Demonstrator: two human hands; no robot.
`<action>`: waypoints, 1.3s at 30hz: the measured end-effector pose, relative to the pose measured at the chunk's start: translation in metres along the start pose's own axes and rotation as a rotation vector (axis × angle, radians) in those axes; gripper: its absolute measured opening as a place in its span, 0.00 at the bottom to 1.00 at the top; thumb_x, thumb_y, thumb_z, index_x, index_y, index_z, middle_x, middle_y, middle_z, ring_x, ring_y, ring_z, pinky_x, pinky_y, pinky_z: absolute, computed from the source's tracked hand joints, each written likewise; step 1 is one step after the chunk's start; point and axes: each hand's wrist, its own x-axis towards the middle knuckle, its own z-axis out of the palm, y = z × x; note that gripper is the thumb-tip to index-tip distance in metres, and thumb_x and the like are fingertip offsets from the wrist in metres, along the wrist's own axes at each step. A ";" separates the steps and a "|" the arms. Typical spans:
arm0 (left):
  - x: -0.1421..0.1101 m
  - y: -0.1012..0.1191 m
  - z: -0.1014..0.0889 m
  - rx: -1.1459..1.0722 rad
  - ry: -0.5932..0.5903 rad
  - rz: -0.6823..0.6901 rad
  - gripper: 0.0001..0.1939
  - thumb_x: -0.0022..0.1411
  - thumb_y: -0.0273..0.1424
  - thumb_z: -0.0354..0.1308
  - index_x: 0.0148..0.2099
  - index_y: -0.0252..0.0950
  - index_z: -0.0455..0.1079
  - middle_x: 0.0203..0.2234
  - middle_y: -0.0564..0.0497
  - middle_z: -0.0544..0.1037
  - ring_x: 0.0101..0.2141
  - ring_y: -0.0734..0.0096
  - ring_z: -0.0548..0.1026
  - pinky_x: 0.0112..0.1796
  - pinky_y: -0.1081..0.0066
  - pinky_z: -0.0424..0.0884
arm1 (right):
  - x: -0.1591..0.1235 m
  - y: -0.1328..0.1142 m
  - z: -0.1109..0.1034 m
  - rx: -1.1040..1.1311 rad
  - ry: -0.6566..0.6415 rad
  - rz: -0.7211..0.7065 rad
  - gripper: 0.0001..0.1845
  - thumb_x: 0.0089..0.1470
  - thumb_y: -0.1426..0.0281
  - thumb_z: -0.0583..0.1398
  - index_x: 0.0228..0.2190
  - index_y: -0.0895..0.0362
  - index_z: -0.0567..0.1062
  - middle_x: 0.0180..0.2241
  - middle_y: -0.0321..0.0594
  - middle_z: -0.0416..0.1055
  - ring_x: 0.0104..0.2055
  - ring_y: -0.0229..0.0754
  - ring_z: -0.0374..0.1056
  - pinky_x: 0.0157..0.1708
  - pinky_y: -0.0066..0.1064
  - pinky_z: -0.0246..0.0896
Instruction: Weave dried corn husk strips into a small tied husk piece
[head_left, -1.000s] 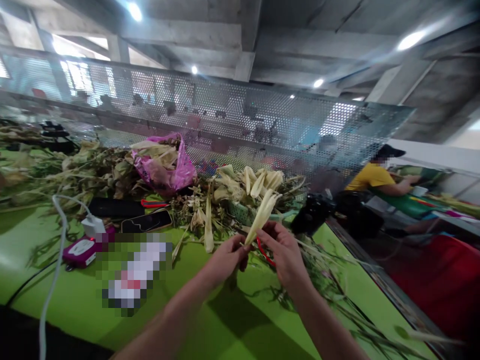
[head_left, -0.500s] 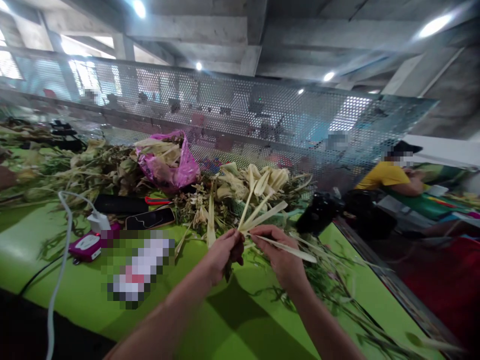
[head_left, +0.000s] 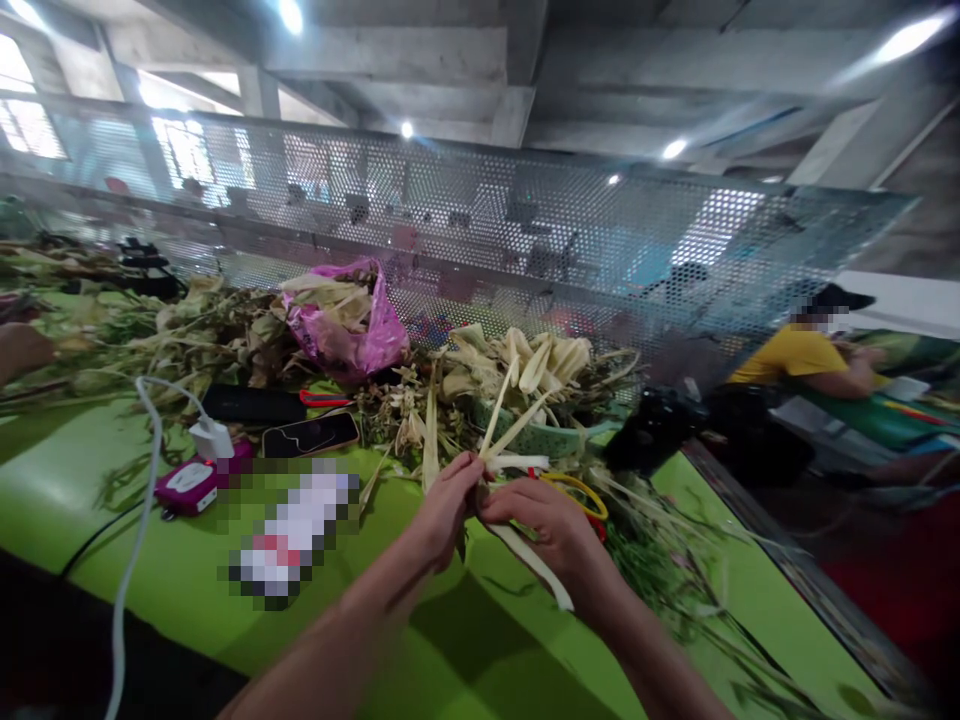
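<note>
My left hand [head_left: 448, 512] is closed in a pinch around the base of several pale dried corn husk strips [head_left: 517, 424], which fan upward and to the right. Right beside it, my right hand [head_left: 551, 520] has its fingers closed on one pale husk strip [head_left: 538, 568] whose free end hangs down toward the table. Both hands meet above the green table [head_left: 465, 655]. Scissors with yellow and red handles [head_left: 581, 488] lie just behind my right hand, partly hidden by it. Where the strips join is covered by my fingers.
Behind the hands lie a heap of dried husks [head_left: 551, 365], a green basket [head_left: 551, 440] and a pink plastic bag [head_left: 349, 345]. A phone [head_left: 311, 435], a purple power strip [head_left: 196, 485] and a white cable [head_left: 142, 560] are leftward. Beyond the mesh partition's [head_left: 465, 220] right end sits a person in yellow [head_left: 799, 355].
My right hand has drawn in against my left, and its strip has swung from pointing right to hanging downward. The scissors' handles now show behind it. The view has shifted slightly.
</note>
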 end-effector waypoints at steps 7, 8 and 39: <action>0.002 -0.001 0.004 0.200 -0.027 -0.032 0.16 0.56 0.44 0.57 0.31 0.36 0.64 0.20 0.58 0.59 0.20 0.80 0.55 0.23 0.76 0.52 | -0.002 0.021 -0.007 0.364 0.409 0.377 0.16 0.54 0.66 0.59 0.45 0.51 0.71 0.45 0.42 0.73 0.35 0.41 0.70 0.38 0.34 0.66; 0.000 -0.001 0.005 0.221 -0.060 -0.033 0.16 0.57 0.44 0.56 0.31 0.35 0.64 0.19 0.58 0.59 0.20 0.80 0.55 0.23 0.76 0.52 | -0.002 0.024 -0.007 0.393 0.414 0.415 0.17 0.53 0.64 0.60 0.46 0.52 0.71 0.42 0.42 0.74 0.33 0.41 0.70 0.37 0.34 0.66; -0.004 0.018 0.003 0.016 -0.253 -0.061 0.13 0.56 0.39 0.60 0.34 0.34 0.68 0.22 0.54 0.67 0.24 0.80 0.65 0.27 0.77 0.60 | -0.005 0.019 0.006 -0.046 0.409 0.227 0.08 0.52 0.71 0.59 0.38 0.52 0.69 0.35 0.40 0.72 0.38 0.45 0.69 0.40 0.37 0.63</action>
